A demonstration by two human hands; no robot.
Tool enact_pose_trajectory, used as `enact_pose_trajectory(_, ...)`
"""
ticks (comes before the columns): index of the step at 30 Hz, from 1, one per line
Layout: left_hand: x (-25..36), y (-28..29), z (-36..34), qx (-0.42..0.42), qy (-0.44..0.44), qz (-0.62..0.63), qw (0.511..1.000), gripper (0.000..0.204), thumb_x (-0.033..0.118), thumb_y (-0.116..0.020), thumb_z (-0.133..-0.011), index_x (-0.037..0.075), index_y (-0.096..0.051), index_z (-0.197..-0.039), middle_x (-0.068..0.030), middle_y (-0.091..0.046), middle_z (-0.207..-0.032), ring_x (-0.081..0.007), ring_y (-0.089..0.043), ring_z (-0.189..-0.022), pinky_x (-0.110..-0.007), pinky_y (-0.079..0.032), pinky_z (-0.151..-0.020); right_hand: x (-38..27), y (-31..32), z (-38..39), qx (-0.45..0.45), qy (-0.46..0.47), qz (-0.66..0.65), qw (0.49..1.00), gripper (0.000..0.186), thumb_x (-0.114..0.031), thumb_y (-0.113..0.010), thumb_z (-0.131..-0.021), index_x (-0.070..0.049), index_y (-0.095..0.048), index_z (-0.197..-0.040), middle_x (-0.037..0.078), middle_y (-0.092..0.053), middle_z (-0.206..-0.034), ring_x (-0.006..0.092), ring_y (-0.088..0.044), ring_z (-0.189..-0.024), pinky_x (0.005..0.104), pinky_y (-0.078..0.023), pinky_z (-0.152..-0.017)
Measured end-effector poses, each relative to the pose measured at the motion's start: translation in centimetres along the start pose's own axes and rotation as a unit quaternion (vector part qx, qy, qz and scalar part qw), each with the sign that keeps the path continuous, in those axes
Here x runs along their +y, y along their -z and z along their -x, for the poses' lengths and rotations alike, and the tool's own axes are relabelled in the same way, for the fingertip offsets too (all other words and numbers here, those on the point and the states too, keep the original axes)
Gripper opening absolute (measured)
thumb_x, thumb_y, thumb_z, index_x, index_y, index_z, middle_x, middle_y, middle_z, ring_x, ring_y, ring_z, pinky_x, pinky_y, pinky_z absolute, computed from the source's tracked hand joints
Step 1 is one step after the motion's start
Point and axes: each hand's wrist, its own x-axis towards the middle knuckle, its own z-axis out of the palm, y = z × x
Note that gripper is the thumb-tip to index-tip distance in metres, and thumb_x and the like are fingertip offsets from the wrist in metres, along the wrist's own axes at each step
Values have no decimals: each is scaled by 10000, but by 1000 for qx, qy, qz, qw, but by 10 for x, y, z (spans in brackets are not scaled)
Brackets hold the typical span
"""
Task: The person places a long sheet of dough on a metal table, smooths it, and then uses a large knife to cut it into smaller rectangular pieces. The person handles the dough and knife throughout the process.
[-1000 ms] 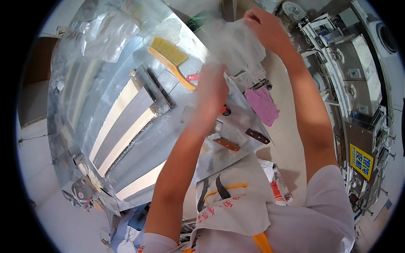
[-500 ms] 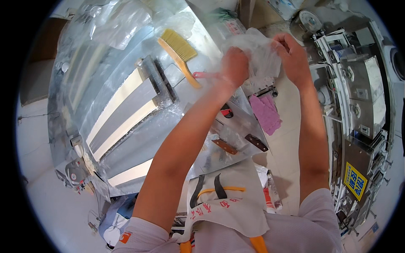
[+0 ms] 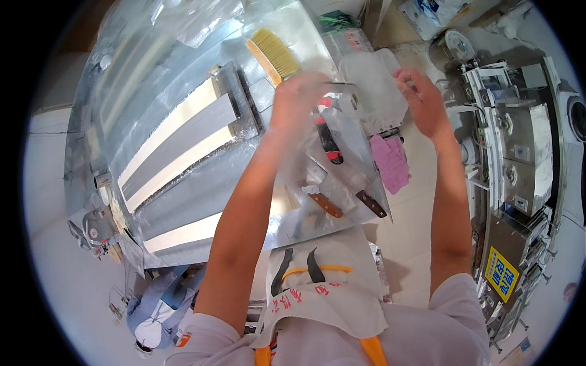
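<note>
Here, right hand (image 3: 426, 108): fingers clamped on clear plastic (image 3: 372, 76); left hand (image 3: 295, 105): fingers blurred, unclear.

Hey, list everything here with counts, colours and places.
Table: one, silver, left
Film: one, clear, upper left
Strips: at least three, cream, on table
Brush: one, tan, on table
Tool: one, red-black, on table
Handled tools: two, brown, near table corner
Cloth: one, pink, beside table
Plastic sheet: one, translucent, upper centre
Dial scale: one, silver, upper right
Steel units: several, silver, right
Sign: one, yellow, lower right
Apron: one, beige, lower centre
Left hand: one, blurred, over table
Right hand: one, by plastic sheet
</note>
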Motion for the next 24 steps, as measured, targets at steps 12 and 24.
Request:
enact_pose_trajectory(12,-52,112,252,197,276,256,905,195,48,-709,-1016,20,-665,-1204,-56,-743,-1123,-143,-705,-944,-320,-595,-784,-12,-64,33,-104,147,258,949,244,-103,-626,-977,-69,-642,-1218,144,-657,-1294,385,-581,-1195,495,-467,-1031)
enact_pose_trajectory(24,-21,85,429,219,362,416,805,323,181,-612,-1105,32,-617,-1391,-96,-727,-1256,-207,-730,-1067,-385,-616,-836,-60,-207,243,-145,-19,135,980,353,-221,-769,-953,-36,-618,-1213,185,-633,-1144,392,-600,-1119,491,-487,-970)
